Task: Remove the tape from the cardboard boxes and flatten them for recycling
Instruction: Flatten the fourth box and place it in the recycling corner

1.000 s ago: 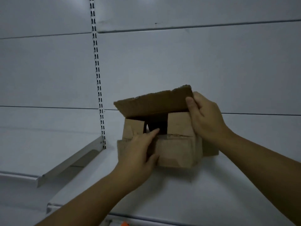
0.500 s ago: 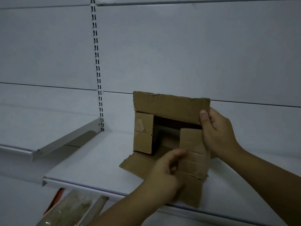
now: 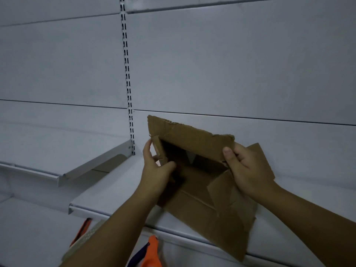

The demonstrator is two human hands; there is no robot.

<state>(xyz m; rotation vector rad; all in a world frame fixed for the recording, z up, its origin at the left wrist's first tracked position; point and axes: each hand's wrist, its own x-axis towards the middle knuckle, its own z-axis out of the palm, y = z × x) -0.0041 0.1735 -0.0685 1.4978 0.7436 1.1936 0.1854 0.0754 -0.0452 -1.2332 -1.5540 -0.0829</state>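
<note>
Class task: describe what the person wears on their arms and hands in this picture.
The left forearm and right forearm are bare, no sleeves in view. The left hand and right hand wear no gloves; no watch, bracelet or ring shows.

Both hands, left hand (image 3: 156, 170) and right hand (image 3: 248, 170), grip an opened cardboard box (image 3: 194, 189) over a white shelf (image 3: 107, 191).

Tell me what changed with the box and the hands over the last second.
The left hand left the middle front flaps and now grips the left side flap. The cardboard box has been opened out: its lower flap folded down and now overhangs the shelf edge. The right hand stayed gripping the top flap at its right end.
</note>
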